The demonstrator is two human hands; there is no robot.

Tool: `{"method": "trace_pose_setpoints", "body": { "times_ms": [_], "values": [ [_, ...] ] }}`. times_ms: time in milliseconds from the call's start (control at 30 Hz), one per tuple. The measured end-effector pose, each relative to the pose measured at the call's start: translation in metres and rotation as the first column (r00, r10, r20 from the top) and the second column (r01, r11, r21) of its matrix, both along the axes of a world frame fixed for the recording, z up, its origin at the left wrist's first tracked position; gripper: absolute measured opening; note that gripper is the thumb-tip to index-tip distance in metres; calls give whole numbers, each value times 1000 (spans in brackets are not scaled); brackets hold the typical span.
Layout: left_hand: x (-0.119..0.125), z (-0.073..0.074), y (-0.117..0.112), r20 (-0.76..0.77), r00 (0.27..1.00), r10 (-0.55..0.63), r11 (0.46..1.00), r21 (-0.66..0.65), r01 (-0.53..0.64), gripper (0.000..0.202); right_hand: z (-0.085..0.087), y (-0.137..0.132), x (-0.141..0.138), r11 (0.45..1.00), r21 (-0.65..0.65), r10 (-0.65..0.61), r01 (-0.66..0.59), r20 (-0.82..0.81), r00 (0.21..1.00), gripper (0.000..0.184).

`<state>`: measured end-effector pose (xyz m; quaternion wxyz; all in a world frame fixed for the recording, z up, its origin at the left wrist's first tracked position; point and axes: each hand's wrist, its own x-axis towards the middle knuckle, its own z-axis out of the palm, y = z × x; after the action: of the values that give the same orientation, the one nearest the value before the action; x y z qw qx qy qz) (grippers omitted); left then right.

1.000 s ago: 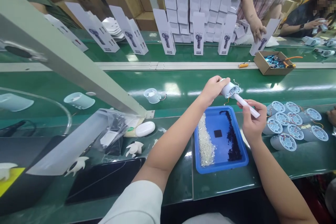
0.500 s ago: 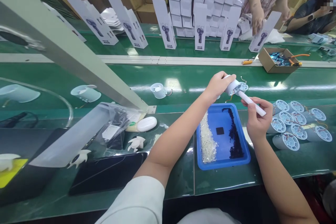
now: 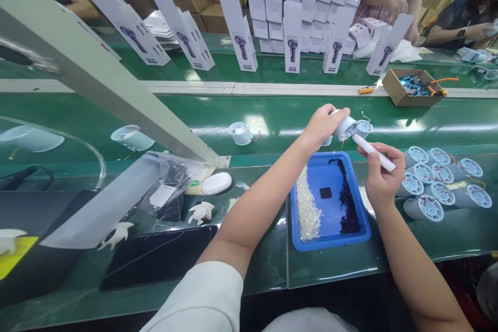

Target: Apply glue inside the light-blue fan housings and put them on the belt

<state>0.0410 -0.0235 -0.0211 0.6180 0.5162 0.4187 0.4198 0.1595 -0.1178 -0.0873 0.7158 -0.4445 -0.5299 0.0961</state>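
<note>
My left hand (image 3: 323, 122) is closed round a small white cylindrical fan housing (image 3: 344, 126), held above the far edge of a blue tray (image 3: 330, 238). My right hand (image 3: 379, 174) grips a white pen-shaped tool (image 3: 374, 153) whose tip is pressed into the housing's open end. The tray holds a strip of pale small parts (image 3: 307, 207), a strip of dark small parts (image 3: 346, 202) and a black square. Another housing (image 3: 364, 127) with wires lies on the belt just behind the one I hold.
Several finished housings (image 3: 439, 181) lie in a cluster right of the tray. White fan blades (image 3: 200, 211) and a plastic bag (image 3: 171, 187) lie to the left. The green conveyor belt (image 3: 272, 114) carries loose housings (image 3: 240, 133). Product boxes (image 3: 290, 36) and other people stand beyond it.
Both hands stay together on the housing and tool, shifting only slightly up and right in view. A person across the belt has drawn a hand back from the boxes.
</note>
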Motion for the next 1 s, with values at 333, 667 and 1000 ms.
{"method": "trace_pose_setpoints", "body": {
  "times_ms": [333,667,1000],
  "values": [
    [19,-3,-15,246,923,295,933,135,-334,47,-2,-6,0,848,-514,228,-126,139,964,38],
    [32,-17,-20,500,819,282,952,-39,-304,47,2,-13,-9,794,-463,349,-394,-183,919,50],
    [33,-22,-19,454,836,307,951,-120,-284,43,0,-12,-11,773,-457,358,-440,-257,898,47]
  ]
}}
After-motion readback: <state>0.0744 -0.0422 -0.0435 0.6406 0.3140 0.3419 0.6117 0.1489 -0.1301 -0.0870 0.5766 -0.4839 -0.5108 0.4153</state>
